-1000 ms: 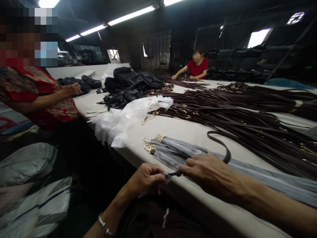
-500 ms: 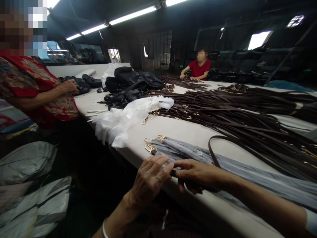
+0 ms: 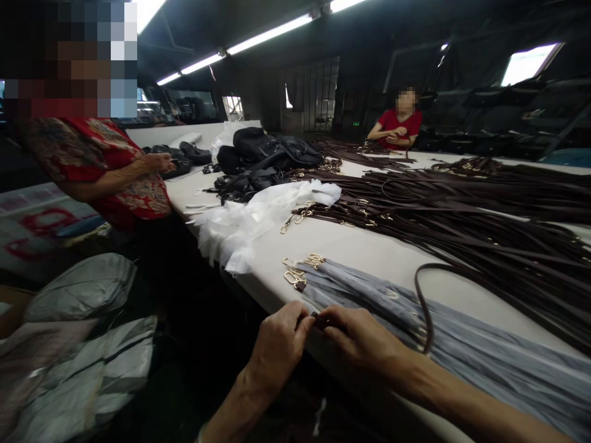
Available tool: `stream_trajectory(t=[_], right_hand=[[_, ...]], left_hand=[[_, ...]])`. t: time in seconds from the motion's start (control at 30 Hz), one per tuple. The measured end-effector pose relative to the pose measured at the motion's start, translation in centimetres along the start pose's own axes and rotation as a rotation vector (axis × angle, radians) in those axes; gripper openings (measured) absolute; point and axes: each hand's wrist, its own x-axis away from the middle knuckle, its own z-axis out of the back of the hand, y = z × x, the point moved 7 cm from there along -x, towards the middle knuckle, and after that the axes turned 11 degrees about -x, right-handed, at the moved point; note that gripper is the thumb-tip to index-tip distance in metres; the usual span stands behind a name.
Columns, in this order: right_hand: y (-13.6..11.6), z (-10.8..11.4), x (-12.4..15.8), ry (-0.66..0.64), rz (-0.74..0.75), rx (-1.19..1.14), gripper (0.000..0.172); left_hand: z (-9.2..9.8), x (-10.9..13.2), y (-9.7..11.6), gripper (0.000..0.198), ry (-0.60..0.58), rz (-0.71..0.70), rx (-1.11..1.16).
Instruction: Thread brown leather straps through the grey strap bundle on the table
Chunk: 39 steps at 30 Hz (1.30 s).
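Observation:
My left hand (image 3: 279, 341) and my right hand (image 3: 362, 338) meet at the table's near edge, both closed on a dark brown strap (image 3: 319, 321). Only a short piece of it shows between my fingertips. A brown strap loop (image 3: 425, 301) rises behind my right forearm; whether it is the same strap I cannot tell. Just beyond my hands lie straps in grey-blue wrapping (image 3: 364, 286), with gold metal clasps (image 3: 294, 277) at their left end.
Many brown straps (image 3: 462, 215) cover the table's right side. White wrapping sheets (image 3: 249, 221) hang over the table edge (image 3: 263, 289). Black bags (image 3: 272, 151) are piled behind. One person (image 3: 133, 166) stands at left, another (image 3: 399, 129) across the table. Grey wrapped bundles (image 3: 87, 289) lie lower left.
My left hand's fingers, stretched out before, have curled and closed on the strap. My view has turned slightly left. The far person's hands have come together.

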Motion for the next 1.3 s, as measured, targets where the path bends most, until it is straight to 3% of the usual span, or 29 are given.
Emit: stream_trajectory(t=[0.07,0.2,0.3,0.4,0.5,0.6,0.7,0.8,0.9,1.0,1.07,1.17,1.3], right_hand=[[0.4,0.1,-0.2,0.025,-0.052,-0.091,0.022],[0.8,-0.4,-0.3,0.090,-0.319,-0.691,0.024],[0.3,-0.9,-0.3,0.100,-0.351,-0.888,0.030],[0.6,-0.6,-0.4,0.103,-0.243,-0.602,0.020],[-0.3,-0.3,-0.1,0.097,0.020,-0.015,0.016],[-1.5,-1.9,0.7,-0.046,0.227,0.542,0.016],[-1.7,-2.8,1.0,-0.156,0.259,0.774,0.019],[-1.7,-1.7,0.2,-0.111,0.174,0.482,0.018],[0.0,0.0,-1.1,0.033,-0.100,-0.123,0.013],[1.9,-0.6,-1.7,0.098,-0.393,-0.724,0.011],[2.2,-1.4,-2.1,0.123,-0.425,-0.999,0.023],[2.5,-2.6,-2.4,0.173,-0.410,-1.174,0.030],[2.8,-3.6,-2.7,0.201,-0.370,-1.184,0.035]], left_hand=[[0.1,0.2,0.1,0.022,0.071,-0.049,-0.082],[0.6,0.8,0.9,0.022,0.305,-0.152,-0.251],[0.6,1.4,1.8,0.022,0.394,-0.216,-0.323],[0.5,1.4,1.7,0.021,0.348,-0.171,-0.250],[0.3,1.2,1.6,0.022,0.296,-0.153,-0.214],[-0.2,0.8,2.1,0.024,0.273,-0.235,-0.310],[-1.1,0.5,3.0,0.025,0.252,-0.392,-0.461],[-1.3,0.5,3.8,0.026,0.268,-0.506,-0.549],[-0.3,0.4,3.9,0.021,0.357,-0.478,-0.562],[0.5,0.3,3.6,0.020,0.413,-0.431,-0.545],[0.7,0.1,3.1,0.020,0.426,-0.391,-0.508],[0.6,0.1,2.0,0.020,0.452,-0.333,-0.426],[-0.7,0.5,-0.1,0.022,0.402,-0.151,-0.236]])
